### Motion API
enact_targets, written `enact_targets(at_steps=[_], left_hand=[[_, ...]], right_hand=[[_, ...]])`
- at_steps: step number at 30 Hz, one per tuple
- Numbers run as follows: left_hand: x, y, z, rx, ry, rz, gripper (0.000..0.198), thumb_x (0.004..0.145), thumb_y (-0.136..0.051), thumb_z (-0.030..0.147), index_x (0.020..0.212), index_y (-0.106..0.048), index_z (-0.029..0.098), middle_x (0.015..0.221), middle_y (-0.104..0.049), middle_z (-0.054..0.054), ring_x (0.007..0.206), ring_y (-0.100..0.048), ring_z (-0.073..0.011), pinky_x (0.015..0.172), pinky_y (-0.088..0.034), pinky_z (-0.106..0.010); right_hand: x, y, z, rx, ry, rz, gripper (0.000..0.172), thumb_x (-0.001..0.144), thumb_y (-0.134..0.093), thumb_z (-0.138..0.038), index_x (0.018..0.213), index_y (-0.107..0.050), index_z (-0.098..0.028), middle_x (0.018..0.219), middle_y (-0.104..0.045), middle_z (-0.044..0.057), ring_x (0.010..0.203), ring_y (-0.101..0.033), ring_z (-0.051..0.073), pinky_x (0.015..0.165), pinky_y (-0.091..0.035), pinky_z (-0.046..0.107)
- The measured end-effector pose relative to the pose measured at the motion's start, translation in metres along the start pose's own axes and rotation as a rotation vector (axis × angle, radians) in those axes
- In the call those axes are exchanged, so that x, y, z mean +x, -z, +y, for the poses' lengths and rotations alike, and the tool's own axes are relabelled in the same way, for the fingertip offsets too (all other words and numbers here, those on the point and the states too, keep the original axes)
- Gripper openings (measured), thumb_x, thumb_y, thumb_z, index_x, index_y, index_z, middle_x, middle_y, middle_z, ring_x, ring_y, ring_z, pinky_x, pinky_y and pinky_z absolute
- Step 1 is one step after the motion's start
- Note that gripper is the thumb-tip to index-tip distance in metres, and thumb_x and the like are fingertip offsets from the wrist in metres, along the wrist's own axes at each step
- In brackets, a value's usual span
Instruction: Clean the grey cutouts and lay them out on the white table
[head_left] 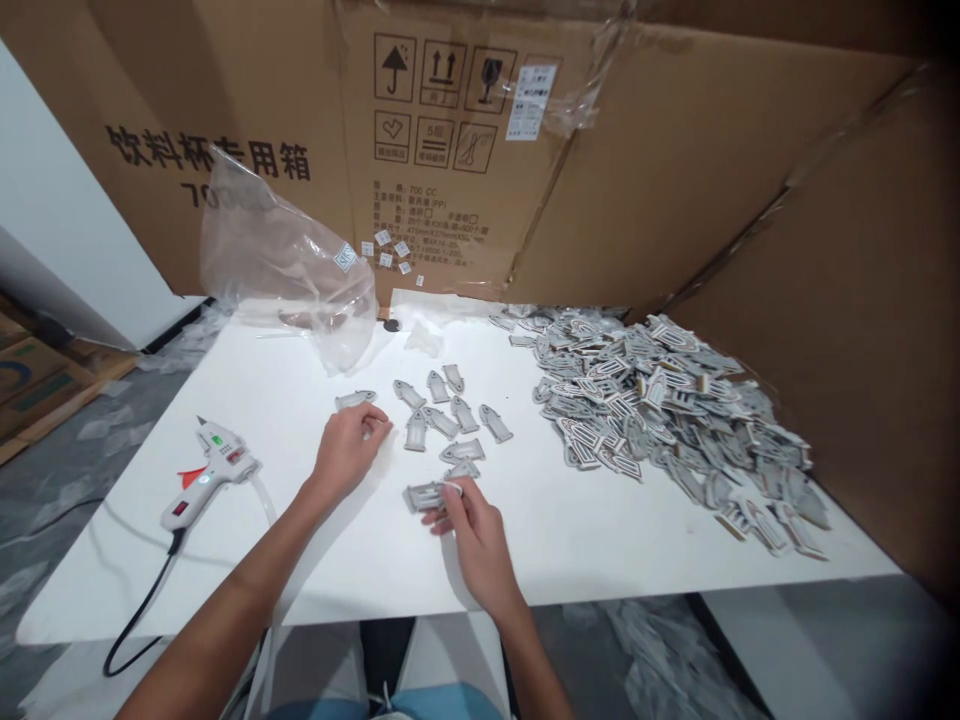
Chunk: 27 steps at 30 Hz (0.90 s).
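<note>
My right hand (472,540) pinches a flat grey-and-white slotted piece (427,497) by its end, just above the white tabletop (360,570). My left hand (346,452) rests with curled fingers beside another grey piece (355,400); whether the fingers hold anything is hard to tell. Between my hands and a little farther off, several similar pieces (442,410) lie spaced apart on the table. To the right is a large heap of these pieces (660,420).
A white hot glue gun (214,470) with a black cord lies left of my left hand. Behind stand cardboard carton sheets (442,150) with printed symbols, a crumpled clear plastic bag (281,260), and several small stickers (390,248). The table's front edge is near my forearms.
</note>
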<state>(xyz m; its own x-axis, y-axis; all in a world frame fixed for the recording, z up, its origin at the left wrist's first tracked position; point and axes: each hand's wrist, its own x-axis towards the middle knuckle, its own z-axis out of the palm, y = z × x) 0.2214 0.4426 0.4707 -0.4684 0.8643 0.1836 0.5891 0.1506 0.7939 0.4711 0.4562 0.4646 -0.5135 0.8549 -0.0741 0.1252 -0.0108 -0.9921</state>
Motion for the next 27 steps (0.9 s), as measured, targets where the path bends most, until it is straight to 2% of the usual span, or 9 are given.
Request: enact_targets(at_steps=[3,5,8,11,14,17,21,27], left_hand=[[0.000,0.001,0.001,-0.092,0.060,0.044,0.014,0.093,-0.073,0.038,0.093,-0.078,0.025,0.079,-0.076,-0.002,0.078,-0.067,-0.0241,0.077,-0.046,-0.037],[0.000,0.001,0.004,-0.182,0.099,0.043,0.018,0.092,-0.075,0.042,0.091,-0.079,0.024,0.079,-0.076,-0.003,0.077,-0.067,-0.0232,0.075,-0.047,-0.035],[0.001,0.000,0.012,-0.358,0.136,-0.038,0.026,0.090,-0.079,0.047,0.092,-0.077,0.021,0.085,-0.077,-0.004,0.077,-0.070,-0.0206,0.072,-0.052,-0.032],[-0.002,-0.002,0.023,-0.515,0.142,-0.192,0.031,0.087,-0.083,0.049,0.094,-0.076,0.020,0.086,-0.079,-0.005,0.080,-0.075,-0.0200,0.075,-0.056,-0.030],[-0.007,-0.005,0.029,-0.612,0.150,-0.345,0.033,0.085,-0.087,0.049,0.095,-0.076,0.019,0.082,-0.080,-0.006,0.079,-0.077,-0.0205,0.074,-0.057,-0.029],[-0.013,-0.010,0.030,-0.660,0.160,-0.435,0.034,0.084,-0.089,0.047,0.098,-0.078,0.018,0.081,-0.082,-0.008,0.078,-0.078,-0.0209,0.076,-0.058,-0.030],[-0.015,-0.016,0.028,-0.679,0.158,-0.477,0.037,0.083,-0.090,0.048,0.099,-0.079,0.016,0.079,-0.080,-0.008,0.075,-0.076,-0.0208,0.076,-0.059,-0.033],[-0.014,-0.020,0.025,-0.625,0.099,-0.436,0.033,0.083,-0.090,0.046,0.096,-0.083,0.017,0.080,-0.072,-0.003,0.073,-0.063,-0.0150,0.071,-0.049,-0.028]], right_hand=[[0.018,-0.002,0.006,0.095,0.017,0.183,0.045,0.102,-0.064,-0.066,0.104,-0.070,-0.022,0.097,-0.079,0.007,0.092,-0.078,0.026,0.082,-0.067,0.040],[0.025,-0.002,0.009,0.151,0.036,0.275,0.045,0.099,-0.068,-0.066,0.101,-0.071,-0.022,0.101,-0.077,0.006,0.096,-0.076,0.025,0.082,-0.068,0.039],[0.027,-0.003,0.009,0.154,0.041,0.350,0.043,0.100,-0.069,-0.064,0.096,-0.072,-0.021,0.081,-0.071,0.001,0.071,-0.068,0.018,0.064,-0.061,0.030],[0.023,-0.005,0.006,0.177,0.033,0.353,0.040,0.100,-0.071,-0.061,0.094,-0.071,-0.021,0.065,-0.063,-0.002,0.054,-0.055,0.013,0.052,-0.049,0.026],[0.019,-0.006,0.005,0.221,0.045,0.349,0.038,0.097,-0.077,-0.058,0.100,-0.072,-0.020,0.066,-0.067,-0.001,0.058,-0.060,0.015,0.055,-0.049,0.027],[0.017,-0.006,0.006,0.231,0.049,0.331,0.039,0.096,-0.079,-0.057,0.106,-0.072,-0.020,0.070,-0.070,0.001,0.063,-0.064,0.017,0.058,-0.052,0.029],[0.016,-0.006,0.009,0.209,0.032,0.291,0.040,0.095,-0.080,-0.056,0.110,-0.073,-0.020,0.077,-0.074,0.003,0.066,-0.067,0.018,0.061,-0.053,0.030],[0.014,-0.007,0.006,0.154,0.018,0.252,0.039,0.098,-0.076,-0.055,0.114,-0.074,-0.020,0.081,-0.076,0.003,0.069,-0.066,0.018,0.065,-0.052,0.032]])
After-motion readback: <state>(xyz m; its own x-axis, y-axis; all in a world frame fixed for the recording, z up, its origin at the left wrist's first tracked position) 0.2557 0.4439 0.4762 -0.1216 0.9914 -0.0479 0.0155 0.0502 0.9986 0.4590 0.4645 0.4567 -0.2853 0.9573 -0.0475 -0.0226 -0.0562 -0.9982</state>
